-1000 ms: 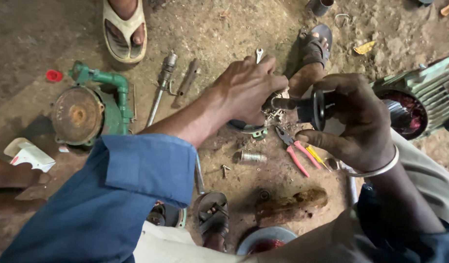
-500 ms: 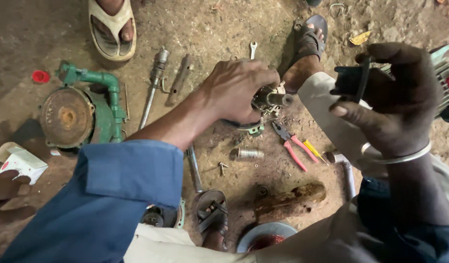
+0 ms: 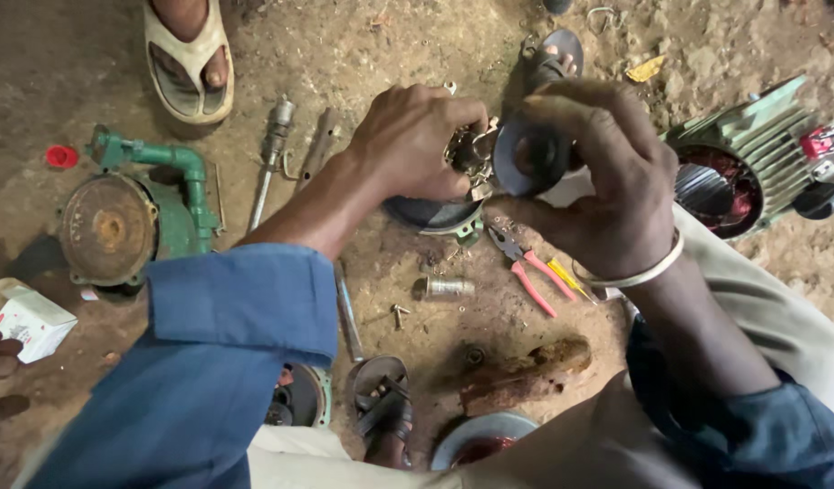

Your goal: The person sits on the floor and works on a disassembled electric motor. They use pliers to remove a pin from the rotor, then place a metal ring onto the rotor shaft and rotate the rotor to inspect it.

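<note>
Head view: right hand (image 3: pixel 607 195) fingers curled closed around 1 dark round disc part (image 3: pixel 530 156), held on edge above the dirt floor (image 3: pixel 399 54), its flat face turned toward the left hand (image 3: pixel 412 140). Left fingers pinched shut on 1 small metal fitting (image 3: pixel 469 152), touching the disc's left side; both hands equally near. Below the disc: 1 red-handled pliers (image 3: pixel 530 272), 1 short metal sleeve (image 3: pixel 446 287). Left of it: 1 green pump housing (image 3: pixel 136 213). Right: 1 finned motor body (image 3: pixel 752 158).

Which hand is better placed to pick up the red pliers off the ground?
Probably the right hand: it hovers almost directly above the red pliers, though it holds a dark round part. The left hand sits farther away, gripping a small metal piece.
</note>
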